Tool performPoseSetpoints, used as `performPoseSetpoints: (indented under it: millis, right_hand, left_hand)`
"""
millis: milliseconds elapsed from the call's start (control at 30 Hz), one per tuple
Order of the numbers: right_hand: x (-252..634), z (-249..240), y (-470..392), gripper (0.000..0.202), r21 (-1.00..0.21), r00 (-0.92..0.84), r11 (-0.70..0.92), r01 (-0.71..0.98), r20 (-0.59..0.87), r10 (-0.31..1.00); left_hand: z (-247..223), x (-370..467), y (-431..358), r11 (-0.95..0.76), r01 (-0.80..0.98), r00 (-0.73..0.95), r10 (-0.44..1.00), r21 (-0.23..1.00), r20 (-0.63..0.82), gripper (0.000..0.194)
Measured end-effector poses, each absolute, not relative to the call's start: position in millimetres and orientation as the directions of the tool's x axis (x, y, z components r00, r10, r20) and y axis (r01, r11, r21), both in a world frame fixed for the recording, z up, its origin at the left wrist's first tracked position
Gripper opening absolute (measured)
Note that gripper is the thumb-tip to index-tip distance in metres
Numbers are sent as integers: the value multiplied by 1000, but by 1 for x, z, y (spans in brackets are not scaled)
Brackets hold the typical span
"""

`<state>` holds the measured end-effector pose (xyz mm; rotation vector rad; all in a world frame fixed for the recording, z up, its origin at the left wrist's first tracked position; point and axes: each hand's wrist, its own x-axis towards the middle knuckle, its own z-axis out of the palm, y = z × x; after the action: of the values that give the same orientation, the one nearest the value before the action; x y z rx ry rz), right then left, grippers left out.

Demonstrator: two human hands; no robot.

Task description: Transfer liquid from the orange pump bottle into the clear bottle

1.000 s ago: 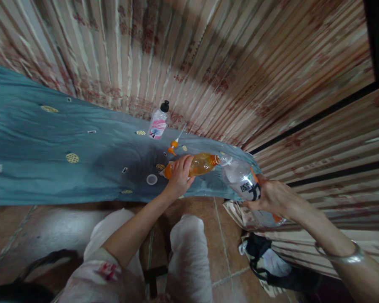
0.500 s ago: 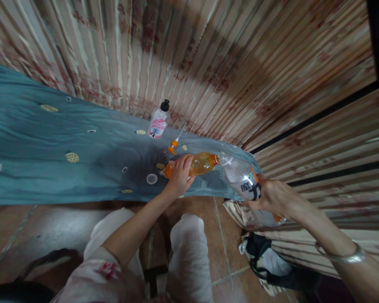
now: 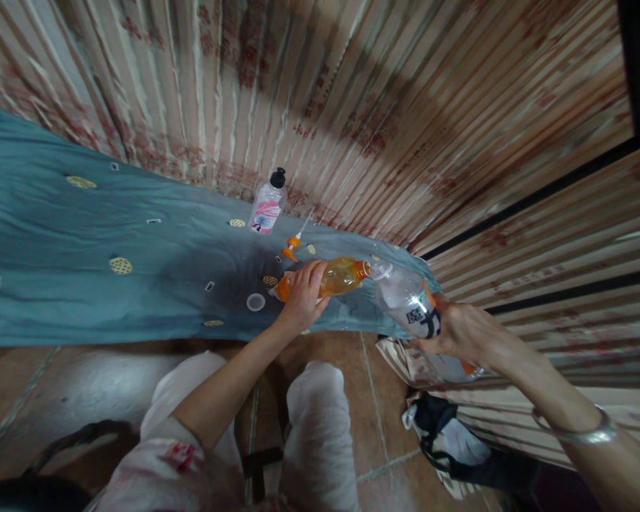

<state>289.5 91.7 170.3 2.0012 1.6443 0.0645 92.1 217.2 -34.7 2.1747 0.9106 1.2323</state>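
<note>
Bottle [image 3: 343, 276], orange, in curled left fingers [image 3: 310, 279], mouth-to-mouth with clear bottle [image 3: 402, 297] in curled right fingers [image 3: 444, 314], both contents unclear.

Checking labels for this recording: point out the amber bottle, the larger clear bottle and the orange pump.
Amber bottle [image 3: 342, 276], head view: its bare body, near the neck.
Larger clear bottle [image 3: 412, 311], head view: its label.
Orange pump [image 3: 294, 243], head view: its orange collar.

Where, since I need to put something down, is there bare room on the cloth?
The widest bare stretch of cloth runs left from the pink-labelled bottle and pale disc, between curtain and front edge. Crowded rightward: pump, orange bottle, left hand, clear bottle.
</note>
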Motion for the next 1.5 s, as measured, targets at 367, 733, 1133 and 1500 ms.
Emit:
performPoseSetpoints:
  millis: [367, 733, 1133, 1500]
  right_hand:
    - [285, 174, 93, 60, 441, 275, -111, 890, -326, 905]
    - [285, 174, 93, 58, 446, 274, -115, 888, -312, 910]
    - [286, 173, 93, 58, 422, 269, -117, 899, -322, 908]
    - [285, 173, 92, 58, 431, 276, -126, 893, -306, 911]
  left_hand:
    - [-34, 93, 217, -670, 311, 369, 739, 674, 564, 68]
    - [-35, 93, 217, -675, 309, 368, 735, 670, 570, 70]
    - [-35, 93, 217, -669, 302, 364, 739, 679, 566, 68]
    - [-32, 92, 217, -656, 321, 366, 751, 683, 549, 67]
